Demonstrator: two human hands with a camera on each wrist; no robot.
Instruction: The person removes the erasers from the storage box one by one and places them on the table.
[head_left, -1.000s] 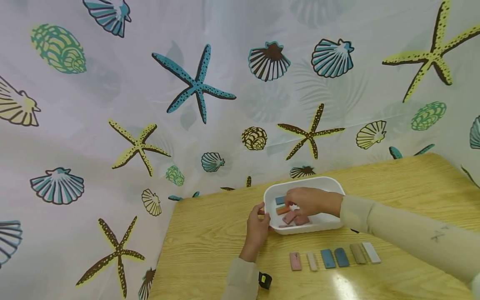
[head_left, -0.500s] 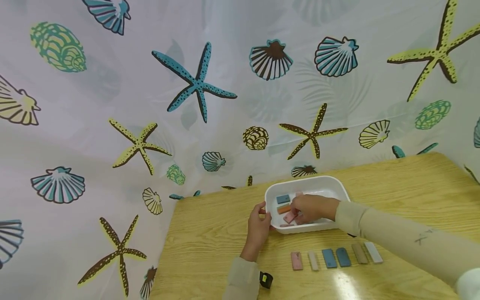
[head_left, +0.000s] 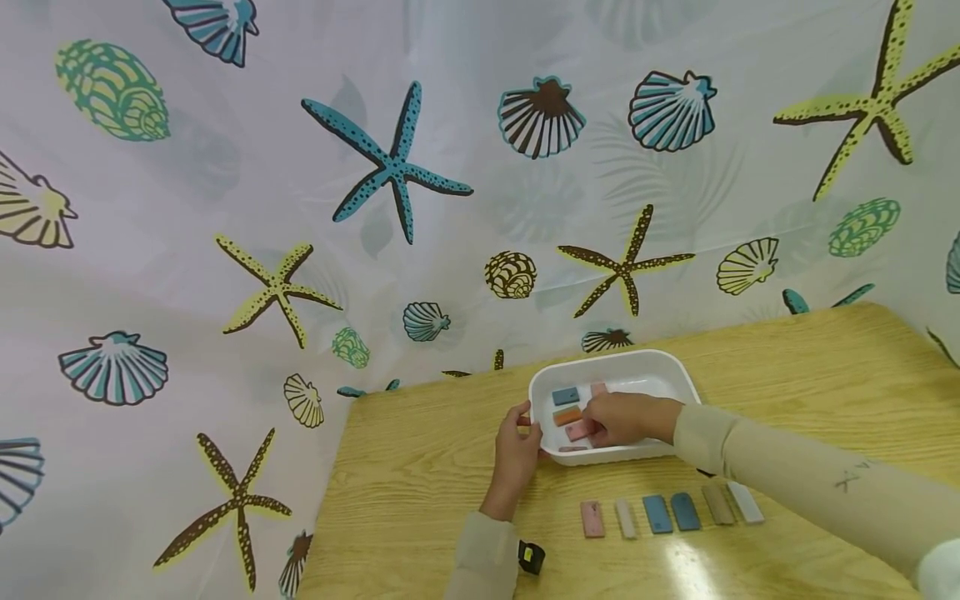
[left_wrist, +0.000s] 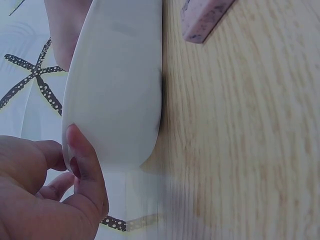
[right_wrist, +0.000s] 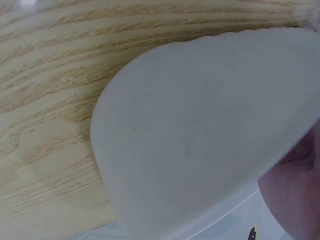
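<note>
A white plastic tub [head_left: 660, 375] stands on the wooden table. My left hand [head_left: 516, 448] grips its left rim, thumb outside, as the left wrist view also shows. Inside the tub my right hand [head_left: 626, 417] reaches down, its curled fingers at the right end of a flat pink block [head_left: 577, 430]. Its fingertips are partly hidden. An orange block [head_left: 567, 416] and a blue block [head_left: 566, 396] lie behind that one. Another pink piece [head_left: 597, 388] shows beyond the right hand. In the right wrist view the tub's wall [right_wrist: 200, 130] covers most of the work.
In front of the tub lies a row of flat pieces: a pink one [head_left: 592, 518], a narrow beige one [head_left: 625, 518], two blue ones [head_left: 657, 513], a brown one [head_left: 717, 505] and a white one [head_left: 746, 502]. A small black object [head_left: 531, 557] sits beside the left sleeve.
My right hand has moved slightly right and down inside the tub, uncovering the blue and orange blocks. The pink block at its fingers has turned straighter. My left hand keeps its hold.
</note>
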